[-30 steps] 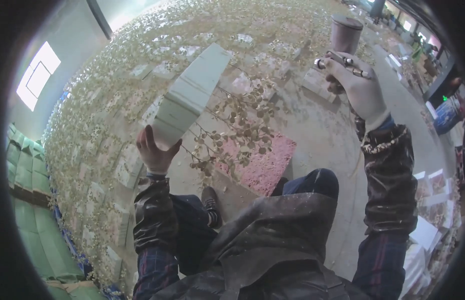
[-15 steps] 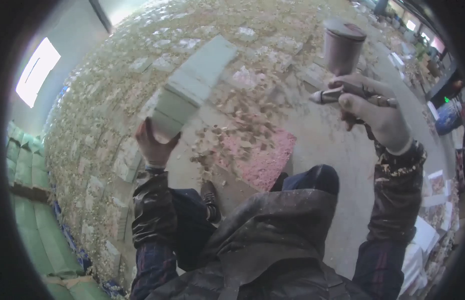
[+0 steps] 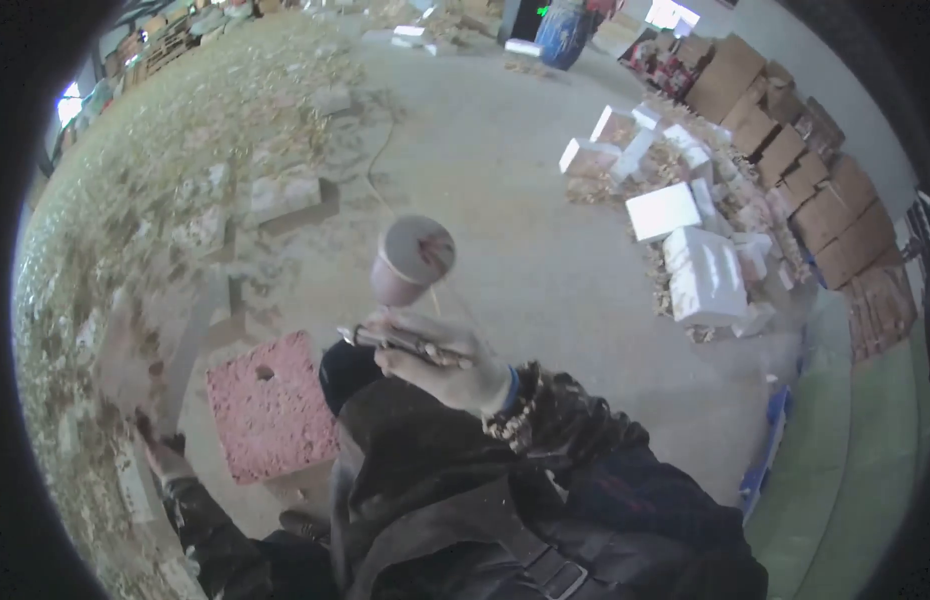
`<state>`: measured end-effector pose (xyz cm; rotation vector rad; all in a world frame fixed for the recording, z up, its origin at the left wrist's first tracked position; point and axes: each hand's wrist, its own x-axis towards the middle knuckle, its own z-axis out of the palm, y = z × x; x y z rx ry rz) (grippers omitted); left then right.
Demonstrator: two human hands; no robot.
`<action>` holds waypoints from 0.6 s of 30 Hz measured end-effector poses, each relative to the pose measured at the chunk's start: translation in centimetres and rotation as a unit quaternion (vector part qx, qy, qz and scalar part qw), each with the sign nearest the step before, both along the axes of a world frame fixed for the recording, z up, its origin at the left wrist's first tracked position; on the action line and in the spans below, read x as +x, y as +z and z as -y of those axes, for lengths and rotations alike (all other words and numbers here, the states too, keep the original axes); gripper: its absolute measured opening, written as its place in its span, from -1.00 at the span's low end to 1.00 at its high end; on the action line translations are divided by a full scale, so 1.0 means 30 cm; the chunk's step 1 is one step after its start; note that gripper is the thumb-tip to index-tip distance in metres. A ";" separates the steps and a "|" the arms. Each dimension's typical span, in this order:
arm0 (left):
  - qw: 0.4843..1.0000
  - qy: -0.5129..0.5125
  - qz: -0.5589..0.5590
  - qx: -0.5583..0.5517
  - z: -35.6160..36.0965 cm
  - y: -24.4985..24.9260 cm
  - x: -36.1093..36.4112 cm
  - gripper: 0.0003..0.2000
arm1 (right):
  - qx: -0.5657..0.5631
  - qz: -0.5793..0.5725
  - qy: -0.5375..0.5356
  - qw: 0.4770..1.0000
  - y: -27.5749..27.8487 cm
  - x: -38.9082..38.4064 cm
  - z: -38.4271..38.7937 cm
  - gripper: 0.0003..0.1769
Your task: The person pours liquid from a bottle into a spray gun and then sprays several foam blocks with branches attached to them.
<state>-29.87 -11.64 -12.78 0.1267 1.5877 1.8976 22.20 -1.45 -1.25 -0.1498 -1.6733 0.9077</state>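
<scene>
My right hand (image 3: 440, 365) is wrapped around a spray gun (image 3: 400, 345), with its nozzle pointing left. On top of the gun sits a lidded cup (image 3: 400, 265) with a reddish stain on the lid. At the lower left, my left hand (image 3: 165, 460) grips the near end of a pale board (image 3: 190, 345). The board is blurred, and brownish flakes seem to cover its upper face. My left fingertips are partly smeared. Between my hands, a pink rough-surfaced block (image 3: 275, 410) with a small hole lies by my knee.
Flake-covered boards (image 3: 285, 198) spread across the floor on the left. A thin hose (image 3: 380, 165) trails past the cup. White foam blocks (image 3: 703, 275) lie piled at right, before stacked cardboard (image 3: 825, 220). Pale green sheets (image 3: 805, 480) are at lower right; a blue barrel (image 3: 563, 35) stands behind.
The view has swung right. My left hand has brought the pale board down to the left, off the pink block's side. The loose flakes over the pink block are gone. The spray gun stays in my right hand.
</scene>
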 end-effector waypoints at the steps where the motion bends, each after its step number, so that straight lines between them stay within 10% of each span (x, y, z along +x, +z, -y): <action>1: 0.996 -0.041 -0.078 -0.018 -0.192 0.075 0.117 -0.35 | 0.013 0.000 -0.008 1.000 0.018 0.013 0.024 -0.38; 3: 0.900 -0.167 -0.383 -0.123 -0.423 0.255 0.416 -0.20 | 0.037 -0.007 -0.019 0.999 0.087 0.051 0.053 -0.37; 6: 0.796 -0.482 -0.330 0.156 -0.537 0.751 0.920 0.06 | -0.004 0.043 -0.034 0.998 0.124 0.051 0.037 -0.60; 13: 0.877 -0.267 -0.352 -0.190 -0.290 0.357 0.316 -0.27 | -0.016 0.101 -0.078 0.992 0.079 0.060 0.030 -0.56; 15: 0.854 -0.091 -0.398 -0.322 -0.062 0.217 0.070 -0.63 | -0.023 0.120 -0.043 0.992 0.062 0.049 0.028 -0.60; 18: 0.874 0.110 -0.310 -0.357 0.327 0.102 -0.144 -0.57 | -0.054 0.061 0.025 0.996 0.064 0.020 0.035 -0.62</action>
